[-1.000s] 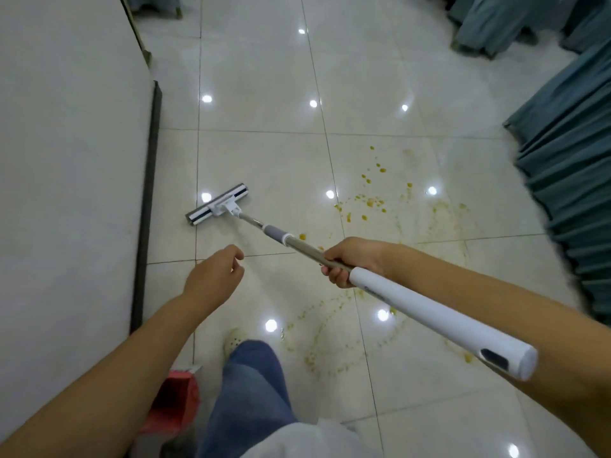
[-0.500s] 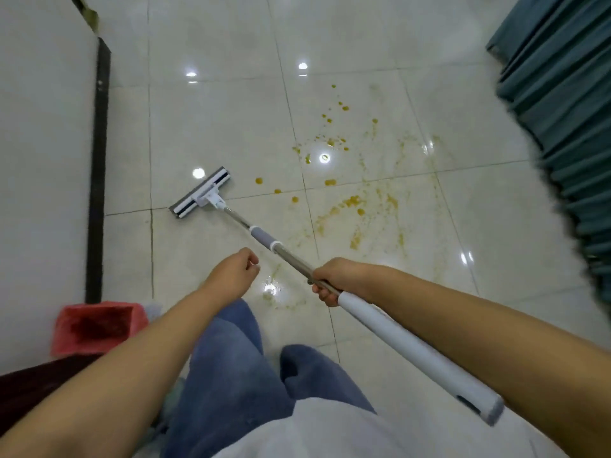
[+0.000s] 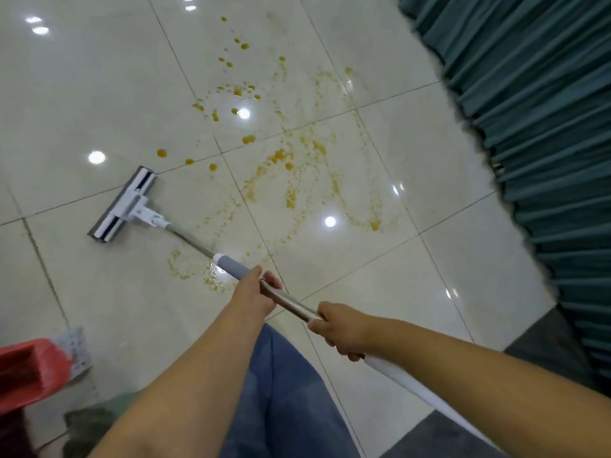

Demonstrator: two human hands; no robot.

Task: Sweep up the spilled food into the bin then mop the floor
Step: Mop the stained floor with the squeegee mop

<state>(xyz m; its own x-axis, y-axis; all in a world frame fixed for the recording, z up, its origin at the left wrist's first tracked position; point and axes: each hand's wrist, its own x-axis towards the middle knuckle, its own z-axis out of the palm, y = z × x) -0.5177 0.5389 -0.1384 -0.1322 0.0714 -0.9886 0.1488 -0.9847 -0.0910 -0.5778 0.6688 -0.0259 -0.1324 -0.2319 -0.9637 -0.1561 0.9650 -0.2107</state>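
A flat mop has its grey and white head (image 3: 123, 204) resting on the glossy cream tile floor (image 3: 99, 94) at the left. Its metal pole (image 3: 191, 241) runs down and right to a white grip (image 3: 416, 388). My left hand (image 3: 256, 290) is closed around the pole just below the grey collar. My right hand (image 3: 340, 328) grips the pole lower down, where the white grip starts. Orange-yellow food spots and smears (image 3: 281, 157) spread over the tiles to the right of the mop head and above my hands.
A red bin or dustpan (image 3: 29, 368) sits at the lower left beside a white perforated piece (image 3: 74, 348). Teal pleated fabric (image 3: 545, 127) fills the right side. A dark grey mat (image 3: 542, 345) lies at the lower right. My blue trouser leg (image 3: 284, 401) is below.
My left hand, free before, has closed on the mop pole. The view has swung right and the wall at the left is out of sight. The mop head lies nearer the spill.
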